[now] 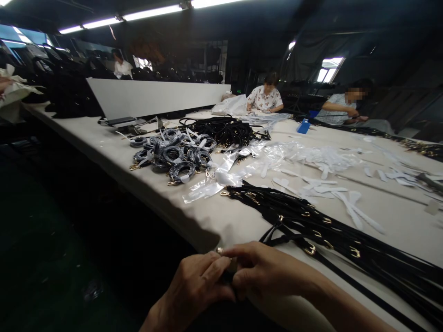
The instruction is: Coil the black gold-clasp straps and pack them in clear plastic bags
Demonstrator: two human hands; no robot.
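Note:
At the near table edge my left hand (200,283) and my right hand (259,267) meet, both with fingers closed. Between them is what looks like a dark strap, mostly hidden by the fingers. A small gold fitting (219,250) shows at the fingertips. Just beyond my right hand, a bundle of long black straps (332,235) with gold buckles and clasps runs off to the right. Coiled straps in clear wrap (173,154) are heaped farther left, with clear plastic sleeves (204,189) lying loose beside them.
A black strap pile (221,129) lies behind the coils. Clear bags (304,154) and white paper strips (353,207) are scattered over the pale table (114,154). A white panel (159,97) stands at the back. Across the table two people sit working near a blue box (303,126).

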